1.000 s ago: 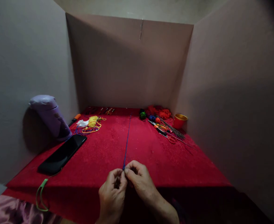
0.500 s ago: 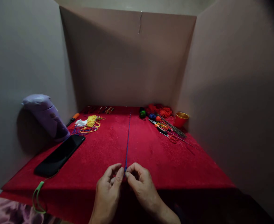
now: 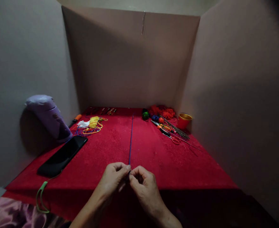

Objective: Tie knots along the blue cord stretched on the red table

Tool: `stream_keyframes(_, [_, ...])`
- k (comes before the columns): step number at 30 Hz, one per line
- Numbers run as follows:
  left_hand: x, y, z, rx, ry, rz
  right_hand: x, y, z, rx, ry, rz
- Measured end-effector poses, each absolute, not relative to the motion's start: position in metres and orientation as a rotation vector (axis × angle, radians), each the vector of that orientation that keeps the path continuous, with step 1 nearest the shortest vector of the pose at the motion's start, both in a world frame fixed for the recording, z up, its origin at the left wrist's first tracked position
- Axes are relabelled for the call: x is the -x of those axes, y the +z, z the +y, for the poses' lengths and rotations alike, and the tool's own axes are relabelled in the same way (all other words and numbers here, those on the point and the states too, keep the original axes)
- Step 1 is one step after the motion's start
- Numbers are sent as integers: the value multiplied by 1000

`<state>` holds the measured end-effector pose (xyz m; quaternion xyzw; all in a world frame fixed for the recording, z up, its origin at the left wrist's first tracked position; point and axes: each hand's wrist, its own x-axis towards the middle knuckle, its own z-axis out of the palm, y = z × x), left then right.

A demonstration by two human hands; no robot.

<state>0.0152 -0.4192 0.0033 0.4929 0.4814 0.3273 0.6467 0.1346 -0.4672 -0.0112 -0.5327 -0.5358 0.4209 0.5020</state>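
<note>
A thin blue cord (image 3: 131, 139) runs taut from the far part of the red cloth (image 3: 106, 152) straight toward me, its far end fixed at a small point. My left hand (image 3: 114, 177) pinches the near end of the cord between thumb and index finger. Close against it on the right, my right hand (image 3: 144, 183) also has thumb and index finger closed at the cord's end. The bit between the fingertips is mostly hidden. Both hands are above the front edge of the cloth.
On the left are a phone (image 3: 62, 155) with a green strap (image 3: 40, 198), a leaning purple container (image 3: 50, 118) and yellow yarn (image 3: 94, 123). Pliers (image 3: 164, 131), scissors (image 3: 175, 139), yarn balls (image 3: 155, 118), thin sticks (image 3: 177, 129) and a red cup (image 3: 184, 122) lie right. Grey panels enclose the table.
My left hand has turned inward and closed its thumb and index finger on the cord, where it was looser and apart before. The right hand stays nearly in place, still pinching.
</note>
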Motion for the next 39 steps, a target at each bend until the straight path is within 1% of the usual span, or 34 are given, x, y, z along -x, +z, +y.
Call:
stream_keyframes(11, [-17, 12, -423, -1134, 748, 1097, -135, -18, -480, 1278, 1103, -1239])
stream_keyframes(17, [-17, 11, -423, -1175, 729, 1095, -131, -29, -479, 1191, 1190, -1069])
stream_keyframes(27, [-17, 12, -425, -1176, 749, 1091, -128, -16, -468, 1231, 1206, -1035])
stream_keyframes(39, [-17, 14, -426, -1169, 789, 1117, -136, -14, -467, 1304, 1172, -1098])
